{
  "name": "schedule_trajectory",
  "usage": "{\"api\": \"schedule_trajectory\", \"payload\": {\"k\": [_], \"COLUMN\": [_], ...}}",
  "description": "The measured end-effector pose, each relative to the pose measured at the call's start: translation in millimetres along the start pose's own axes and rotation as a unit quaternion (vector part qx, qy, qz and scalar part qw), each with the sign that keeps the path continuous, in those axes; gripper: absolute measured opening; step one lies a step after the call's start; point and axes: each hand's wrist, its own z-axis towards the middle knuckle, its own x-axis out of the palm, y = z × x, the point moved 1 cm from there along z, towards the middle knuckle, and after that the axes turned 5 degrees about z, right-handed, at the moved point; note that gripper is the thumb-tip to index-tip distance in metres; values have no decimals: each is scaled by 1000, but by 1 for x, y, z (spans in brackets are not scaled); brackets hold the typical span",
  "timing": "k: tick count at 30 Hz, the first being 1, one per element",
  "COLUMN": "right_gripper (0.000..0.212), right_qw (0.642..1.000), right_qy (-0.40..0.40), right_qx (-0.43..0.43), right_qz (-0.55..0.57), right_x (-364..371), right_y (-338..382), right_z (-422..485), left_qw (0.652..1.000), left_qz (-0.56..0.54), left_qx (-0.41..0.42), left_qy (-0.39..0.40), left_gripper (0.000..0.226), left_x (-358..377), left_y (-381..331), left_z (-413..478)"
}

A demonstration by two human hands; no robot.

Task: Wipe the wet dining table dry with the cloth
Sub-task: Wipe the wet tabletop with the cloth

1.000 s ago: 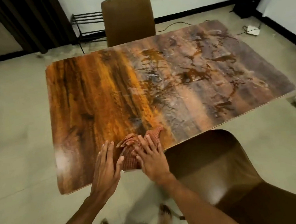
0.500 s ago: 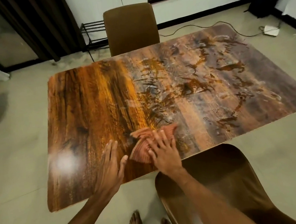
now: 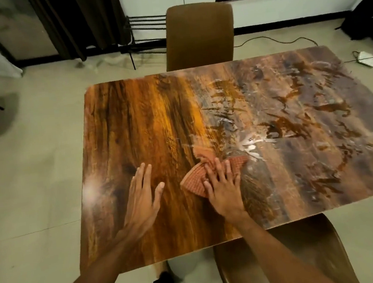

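- so the cloth (image 3: 209, 173) has travelled a fair bit in the last second: it was bunched right at the near edge of the dining table (image 3: 146, 113), and now it's well in from that edge, roughly mid-table and heading toward the far side
- right hand (image 3: 223, 187) is doing the pushing, palm flat on top of the cloth with the fingers (image 3: 217, 168) spread apart, pressing down rather than gripping it
- left hand (image 3: 141, 198) used to be touching the cloth too, now it's off it, flat on bare table just to the left, fingers straight and close together, thumb out. Looks like it's only bracing
- the cloth has fanned out as it went, two flaps poking out ahead of the fingers
- what that means imo: one forward stroke is underway, right along the line where the clean-looking left part meets the wet part
- behind the right hand the surface looks duller and streaky instead of puddled, so the pass seems to be working
- still loads of smears and shiny water streaks (image 3: 292, 117) across the right half, brightest patch just ahead of the cloth
- so I'd say early days, plenty of strokes left out toward the right end
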Motion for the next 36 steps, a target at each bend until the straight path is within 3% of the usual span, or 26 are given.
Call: {"api": "schedule_trajectory", "payload": {"k": [3,6,8,9,13,15,17,20,22,27,30,32,36], "right_gripper": [62,61,60,59,62,64,64,61,59,62,64,64,61], "right_qw": [997,997,985,984,999,997,999,982,975,999,993,997,992], "right_qy": [-11,18,37,35,31,23,33,73,67,15,-9,-9,-10], "right_qx": [79,-72,-167,-171,28,73,8,-174,-210,38,117,76,-129], "right_qz": [25,12,-11,-20,-14,-2,-1,-21,-28,-10,17,22,-3], "right_x": [0,28,33,28,-9,-14,-2,22,16,-36,-47,-39,-29], "right_y": [38,130,153,152,112,126,165,205,194,62,38,60,65], "right_z": [17,17,30,49,121,137,136,126,140,179,187,195,231], "left_qw": [1000,1000,1000,999,998,997,997,997,997,999,1000,999,998], "left_qz": [-3,-9,-1,11,19,-20,-30,7,37,15,4,7,37], "left_qx": [-11,-26,-25,-29,-57,-67,-74,-67,-55,-22,20,35,48], "left_qy": [-6,3,-8,-20,-32,-14,-8,-29,-48,-40,-17,-5,-4], "left_gripper": [71,69,68,67,69,73,75,72,68,64,67,69,71], "left_x": [-11,-29,-42,-49,-69,-72,-74,-77,-78,-59,-37,-18,3], "left_y": [24,45,57,67,100,111,113,103,91,42,17,0,-24], "left_z": [21,39,47,53,73,83,92,109,124,165,187,205,238]}}
